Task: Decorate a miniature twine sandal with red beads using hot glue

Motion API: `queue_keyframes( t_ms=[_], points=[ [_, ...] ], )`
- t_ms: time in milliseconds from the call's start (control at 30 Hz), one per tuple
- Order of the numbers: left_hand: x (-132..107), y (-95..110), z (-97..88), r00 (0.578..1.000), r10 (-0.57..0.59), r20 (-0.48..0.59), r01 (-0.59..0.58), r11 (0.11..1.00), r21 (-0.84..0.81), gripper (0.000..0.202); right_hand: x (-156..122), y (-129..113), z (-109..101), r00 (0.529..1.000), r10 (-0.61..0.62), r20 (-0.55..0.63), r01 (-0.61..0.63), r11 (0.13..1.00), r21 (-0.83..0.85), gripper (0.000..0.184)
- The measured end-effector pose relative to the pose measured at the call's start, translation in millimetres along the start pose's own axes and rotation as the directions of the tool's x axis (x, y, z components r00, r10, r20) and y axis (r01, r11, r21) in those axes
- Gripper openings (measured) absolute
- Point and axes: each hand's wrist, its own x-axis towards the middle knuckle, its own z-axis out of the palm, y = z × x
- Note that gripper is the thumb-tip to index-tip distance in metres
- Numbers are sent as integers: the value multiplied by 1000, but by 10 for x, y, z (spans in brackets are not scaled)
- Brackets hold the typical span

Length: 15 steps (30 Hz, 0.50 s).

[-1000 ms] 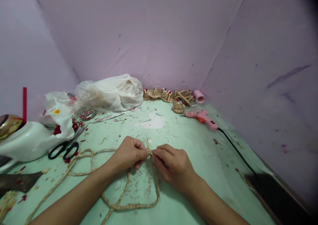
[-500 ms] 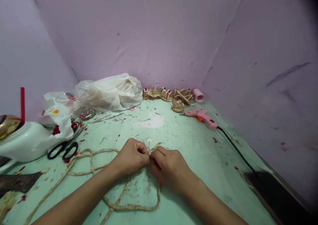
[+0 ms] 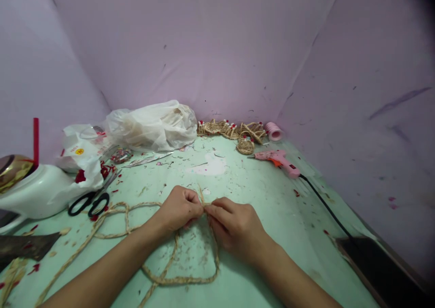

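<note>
A long tan braided straw cord loops over the table in front of me. Its upper end, with loose strands sticking up, is pinched between my two hands. My left hand is closed on the cord, thumb against the bent fingers. Close beside it, my right hand pinches the same end with thumb and forefinger. Fingertips nearly touch, hiding the exact spot where the strands meet. More loops of the cord lie left of and under my left forearm.
Black-handled scissors lie at left beside a white container. A plastic bag and several woven straw pieces line the back wall. A pink glue gun with its black cable and a pink spool are at right.
The right hand has shifted its grip slightly, with its fingers now straighter. The loose strands stand more upright between the hands. The view has moved a little.
</note>
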Motion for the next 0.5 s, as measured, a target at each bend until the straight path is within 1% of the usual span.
queue_keyframes(
  t_ms=[67,133,267,333,400,433,467,500],
  points=[
    [5,-11,10,1000,19,17,-20,999,39,7,4,-14,9,999,-32,28,35,994,-102,21],
    [8,-23,18,999,35,26,-37,997,62,6,15,-21,36,998,-27,55,35,988,-152,20],
    [11,-36,31,999,44,28,-45,997,63,6,31,-5,95,999,32,41,-26,989,-148,16],
    [14,-37,37,998,51,22,-52,997,57,5,36,2,109,996,85,20,-83,993,-80,14],
    [19,-36,38,999,50,11,-50,998,48,5,45,1,112,983,185,-4,-185,981,58,10],
    [22,-34,36,999,49,9,-49,998,33,4,50,-2,109,964,265,-9,-261,954,151,9],
    [25,-32,33,999,48,5,-48,999,10,4,55,-5,105,933,360,7,-350,903,249,7],
    [27,-30,27,999,47,3,-47,999,-15,4,59,-7,99,890,455,41,-441,832,337,7]
  ],
)
